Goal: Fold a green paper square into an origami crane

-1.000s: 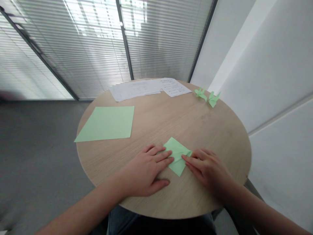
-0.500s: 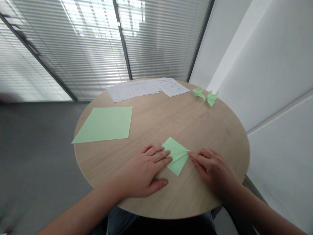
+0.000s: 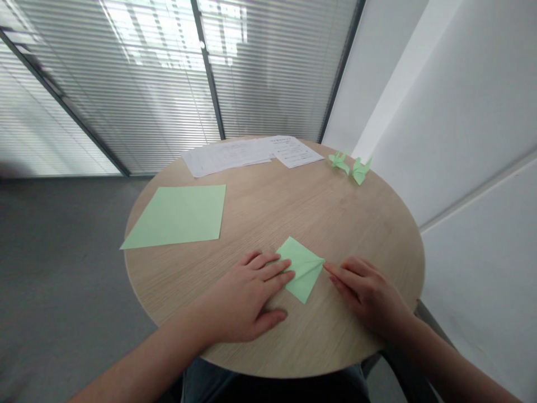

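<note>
A small folded piece of light green paper lies near the front of the round wooden table. My left hand lies flat, fingers stretched out, with its fingertips pressing the paper's left edge. Just right of the paper rests my right hand, fingers extended, index fingertip touching the paper's right corner. Neither hand grips anything.
A flat square sheet of green paper lies at the table's left. White printed sheets sit at the far edge. Two small folded green paper figures stand at the far right. Blinds and a white wall surround the table.
My right hand has slid rightward off the folded paper, from pressing on its right part to touching only its right corner. The left hand stays put.
</note>
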`<action>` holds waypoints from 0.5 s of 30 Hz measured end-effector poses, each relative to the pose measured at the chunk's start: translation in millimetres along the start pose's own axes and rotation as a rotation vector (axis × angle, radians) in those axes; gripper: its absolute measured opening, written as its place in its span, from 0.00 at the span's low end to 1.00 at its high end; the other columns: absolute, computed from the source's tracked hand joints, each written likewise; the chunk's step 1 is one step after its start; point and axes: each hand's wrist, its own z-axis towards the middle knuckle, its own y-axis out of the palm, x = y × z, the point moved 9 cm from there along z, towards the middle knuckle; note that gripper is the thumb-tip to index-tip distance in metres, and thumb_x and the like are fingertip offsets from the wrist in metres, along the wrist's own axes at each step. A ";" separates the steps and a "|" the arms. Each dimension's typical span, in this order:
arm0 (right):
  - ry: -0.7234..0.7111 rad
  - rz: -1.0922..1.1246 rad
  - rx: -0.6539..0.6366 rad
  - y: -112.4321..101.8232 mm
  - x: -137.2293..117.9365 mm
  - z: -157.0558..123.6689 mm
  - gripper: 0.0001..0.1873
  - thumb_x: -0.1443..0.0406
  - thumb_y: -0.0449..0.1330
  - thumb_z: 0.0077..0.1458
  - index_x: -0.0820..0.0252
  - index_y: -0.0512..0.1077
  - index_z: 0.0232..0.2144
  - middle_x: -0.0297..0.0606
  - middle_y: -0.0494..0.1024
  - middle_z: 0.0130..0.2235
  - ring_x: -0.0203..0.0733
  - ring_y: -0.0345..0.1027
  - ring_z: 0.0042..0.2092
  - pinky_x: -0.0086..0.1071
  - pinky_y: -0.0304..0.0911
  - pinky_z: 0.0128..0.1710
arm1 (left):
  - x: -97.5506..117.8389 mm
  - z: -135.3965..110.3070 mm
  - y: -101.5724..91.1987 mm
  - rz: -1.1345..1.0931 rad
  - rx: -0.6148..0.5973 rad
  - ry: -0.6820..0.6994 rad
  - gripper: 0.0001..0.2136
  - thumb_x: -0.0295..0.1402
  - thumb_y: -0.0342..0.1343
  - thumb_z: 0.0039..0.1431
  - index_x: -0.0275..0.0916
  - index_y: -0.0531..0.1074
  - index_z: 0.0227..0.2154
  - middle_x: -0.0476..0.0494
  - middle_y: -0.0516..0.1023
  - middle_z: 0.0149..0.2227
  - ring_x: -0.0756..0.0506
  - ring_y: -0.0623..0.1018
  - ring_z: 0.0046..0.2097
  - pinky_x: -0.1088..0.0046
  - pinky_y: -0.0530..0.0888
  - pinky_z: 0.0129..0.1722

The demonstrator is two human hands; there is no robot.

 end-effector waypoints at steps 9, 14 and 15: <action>0.078 -0.015 -0.054 8.2 5.1 7.6 0.19 0.64 0.50 0.71 0.62 0.79 0.52 0.44 0.77 0.36 0.47 0.73 0.38 0.40 0.71 0.40 | -0.4 -0.3 0.1 0.001 0.010 0.004 0.29 0.47 0.56 0.65 0.43 0.65 0.66 0.40 0.66 0.68 0.31 0.66 0.67 0.44 0.59 0.66; 0.033 0.050 -0.029 1.8 4.4 13.7 0.17 0.65 0.52 0.70 0.61 0.78 0.52 0.45 0.78 0.38 0.48 0.73 0.40 0.41 0.71 0.42 | 0.8 -0.6 0.8 0.017 -0.005 0.012 0.29 0.47 0.56 0.65 0.46 0.64 0.67 0.40 0.65 0.69 0.31 0.66 0.67 0.42 0.59 0.66; 0.012 0.067 -0.042 1.9 4.3 17.7 0.16 0.65 0.53 0.69 0.60 0.77 0.53 0.45 0.78 0.40 0.48 0.73 0.42 0.42 0.71 0.43 | 1.1 -0.6 0.9 0.021 -0.010 0.013 0.28 0.46 0.56 0.65 0.47 0.64 0.66 0.39 0.65 0.69 0.31 0.66 0.67 0.42 0.59 0.66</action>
